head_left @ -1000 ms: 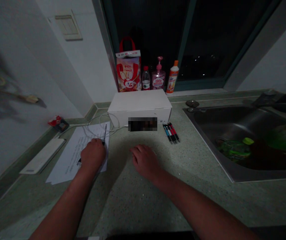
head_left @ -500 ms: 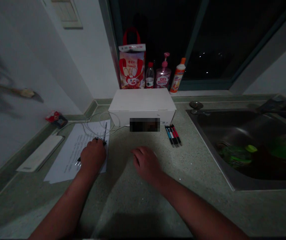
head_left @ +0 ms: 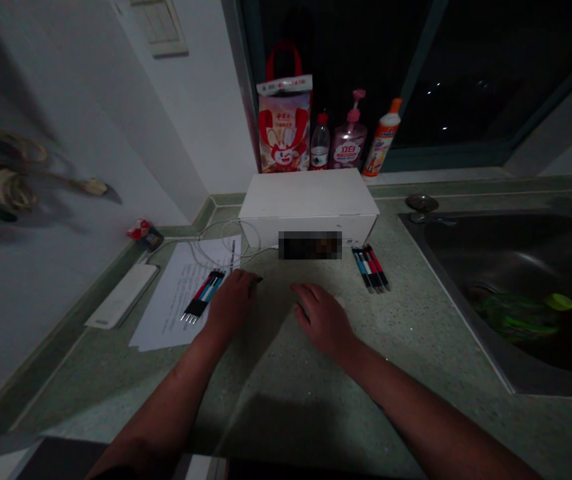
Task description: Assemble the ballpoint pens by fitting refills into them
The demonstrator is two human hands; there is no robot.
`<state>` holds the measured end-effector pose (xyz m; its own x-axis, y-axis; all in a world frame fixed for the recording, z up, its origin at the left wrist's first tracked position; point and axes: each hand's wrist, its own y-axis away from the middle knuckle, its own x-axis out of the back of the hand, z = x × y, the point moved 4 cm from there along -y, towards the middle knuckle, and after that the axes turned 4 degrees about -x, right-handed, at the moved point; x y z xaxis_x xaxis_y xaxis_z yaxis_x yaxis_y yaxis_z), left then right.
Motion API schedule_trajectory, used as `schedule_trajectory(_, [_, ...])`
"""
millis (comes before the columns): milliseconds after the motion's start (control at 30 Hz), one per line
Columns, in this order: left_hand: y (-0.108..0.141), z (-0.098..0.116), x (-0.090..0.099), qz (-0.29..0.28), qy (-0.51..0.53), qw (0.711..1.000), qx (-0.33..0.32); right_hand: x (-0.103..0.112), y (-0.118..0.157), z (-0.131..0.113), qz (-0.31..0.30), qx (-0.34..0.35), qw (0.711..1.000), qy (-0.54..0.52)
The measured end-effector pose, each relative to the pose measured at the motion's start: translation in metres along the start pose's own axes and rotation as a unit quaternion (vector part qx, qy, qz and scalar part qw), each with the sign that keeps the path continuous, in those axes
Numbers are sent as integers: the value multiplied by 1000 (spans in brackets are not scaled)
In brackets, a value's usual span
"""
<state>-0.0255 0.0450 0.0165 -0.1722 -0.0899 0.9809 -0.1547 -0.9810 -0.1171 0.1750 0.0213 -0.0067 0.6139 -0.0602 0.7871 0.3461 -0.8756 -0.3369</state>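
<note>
My left hand is closed just right of the paper's edge, with the dark end of a pen sticking out by the fingertips; most of it is hidden. Beside that hand, several pens with red, blue, white and black barrels lie in a row on printed paper sheets, silver tips toward me. Over the middle of the counter is my right hand, holding nothing, fingers pointing left and thumb a little apart. To its right, a second row of pens rests on the countertop.
Behind the hands sits a white box, with a blurred-out dark patch before it. A white power bank-like slab with a cable lies left. Bottles and a red bag stand at the window. A metal sink is right.
My left hand has moved right, off the row of pens on the paper, with a pen in its fingers. My right hand's fingers have spread slightly. The camera view has shifted left.
</note>
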Motion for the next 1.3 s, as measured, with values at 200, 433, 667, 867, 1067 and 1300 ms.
schedule_trajectory(200, [15, 32, -12, 25, 178, 966, -186, 0, 5, 7, -38, 34, 999, 11])
schedule_trajectory(433, [23, 47, -18, 31, 251, 939, -234, 8, 11, 16, -26, 11, 1000, 2])
schedule_trajectory(667, [18, 36, -11, 102, 206, 957, -179, 18, 10, 25, 75, -43, 996, -38])
schedule_trajectory(867, [18, 35, -15, 110, 209, 948, -212, 17, 14, 29, 83, -86, 992, -49])
schedule_trajectory(1067, [15, 32, -12, 106, 214, 948, -208, 16, 16, 30, 79, -106, 989, -59])
schedule_trajectory(1300, [14, 29, -13, 99, 217, 945, -223, 14, 14, 34, 65, -101, 989, -84])
